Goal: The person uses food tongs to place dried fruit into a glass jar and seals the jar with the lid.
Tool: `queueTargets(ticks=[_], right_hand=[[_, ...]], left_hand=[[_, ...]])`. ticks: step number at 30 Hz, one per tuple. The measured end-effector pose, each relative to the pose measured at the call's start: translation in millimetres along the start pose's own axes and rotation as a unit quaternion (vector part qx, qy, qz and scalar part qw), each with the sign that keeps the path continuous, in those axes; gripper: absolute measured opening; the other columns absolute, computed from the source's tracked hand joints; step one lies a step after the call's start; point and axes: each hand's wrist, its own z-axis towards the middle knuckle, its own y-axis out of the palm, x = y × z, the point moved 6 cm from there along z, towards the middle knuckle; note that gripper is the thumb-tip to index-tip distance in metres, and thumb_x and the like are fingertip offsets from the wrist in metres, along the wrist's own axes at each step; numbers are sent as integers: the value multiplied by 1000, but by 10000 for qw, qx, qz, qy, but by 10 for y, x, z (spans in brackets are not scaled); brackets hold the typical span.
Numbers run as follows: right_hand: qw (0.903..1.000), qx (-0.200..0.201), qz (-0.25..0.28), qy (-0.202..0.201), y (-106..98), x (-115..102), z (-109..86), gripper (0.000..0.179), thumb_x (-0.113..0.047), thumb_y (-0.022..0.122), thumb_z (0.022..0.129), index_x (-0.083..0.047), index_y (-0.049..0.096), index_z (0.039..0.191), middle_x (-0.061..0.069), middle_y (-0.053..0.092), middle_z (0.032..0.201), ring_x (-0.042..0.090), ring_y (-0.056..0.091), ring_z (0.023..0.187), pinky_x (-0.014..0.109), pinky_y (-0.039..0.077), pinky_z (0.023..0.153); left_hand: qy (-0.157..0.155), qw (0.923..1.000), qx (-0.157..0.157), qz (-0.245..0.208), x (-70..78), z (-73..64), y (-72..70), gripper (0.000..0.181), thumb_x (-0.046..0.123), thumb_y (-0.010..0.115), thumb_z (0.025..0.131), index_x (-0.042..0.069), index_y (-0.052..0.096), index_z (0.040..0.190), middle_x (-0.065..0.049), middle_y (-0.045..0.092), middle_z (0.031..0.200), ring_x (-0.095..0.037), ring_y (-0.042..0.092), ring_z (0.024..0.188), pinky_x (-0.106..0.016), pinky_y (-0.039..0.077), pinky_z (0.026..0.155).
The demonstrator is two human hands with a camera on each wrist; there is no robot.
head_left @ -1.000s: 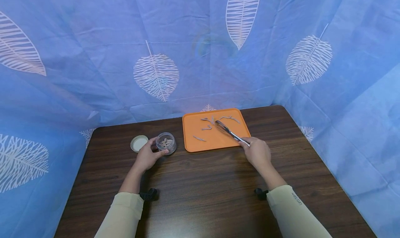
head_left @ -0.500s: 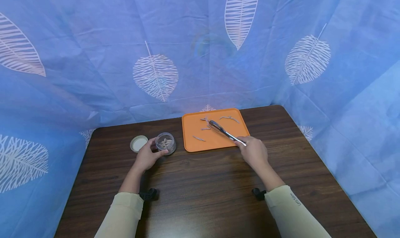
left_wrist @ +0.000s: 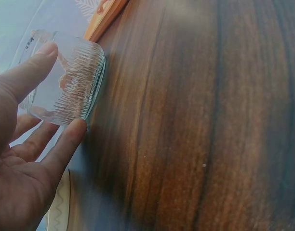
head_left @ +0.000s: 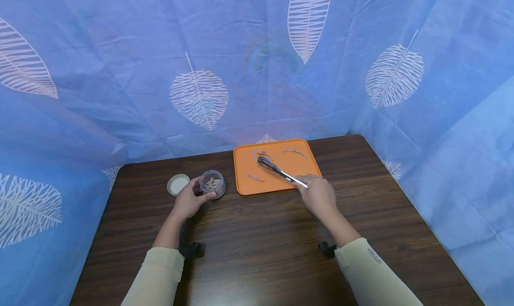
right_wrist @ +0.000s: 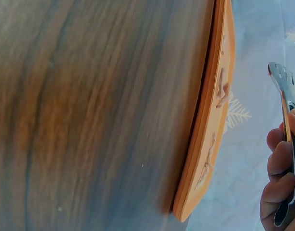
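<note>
My left hand [head_left: 189, 202] grips a clear jar [head_left: 213, 184] standing on the table, thumb on one side and fingers on the other. Ribbed walls and several pale, thin pieces inside it show in the left wrist view. My right hand [head_left: 319, 195] holds metal tongs [head_left: 277, 168] by their dark handle, fingers wrapped round it. Their tips reach over the left half of an orange tray [head_left: 281, 188]. A thin greyish strip [head_left: 254, 156] shows right at the tips. Other strips lie on the tray, such as one strip [head_left: 255, 178] near its left side.
A round pale lid [head_left: 178, 184] lies on the table just left of the jar. The dark wooden table [head_left: 257, 252] ends at a blue curtain [head_left: 257, 74] with white leaf prints behind and at both sides.
My right hand and the tongs have moved left across the tray, and a thin strip at the tips has moved along with them. The left hand and jar have stayed in place.
</note>
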Motion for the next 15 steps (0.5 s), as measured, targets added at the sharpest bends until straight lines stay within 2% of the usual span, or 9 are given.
queueTargets(ticks=[3,7,15], right_hand=[[10000,-67,21,-43,24,-62,-19,30,-38,78,101,-23,83,127,4,83,105,18,60,68,30,42,53],[9997,-79,-53,-213,46,-184,-46,30,-39,78,101,-23,84,126,3,83,106,17,64,70,28,43,53],[9983,-71,63,-573,93,-445,-82,28,-38,78,101,-22,85,123,0,80,94,12,54,62,27,40,51]], left_hand=[[-26,10000,-31,1,-6,-1,3,90,42,82,99,12,34,170,-21,48,167,-43,51,152,-63,47,121],[-33,10000,-46,6,-8,-9,1,91,44,82,98,12,35,170,-21,48,168,-42,51,152,-63,47,121],[-48,10000,-17,11,9,-13,2,91,44,82,98,12,35,169,-21,49,167,-43,52,152,-62,48,120]])
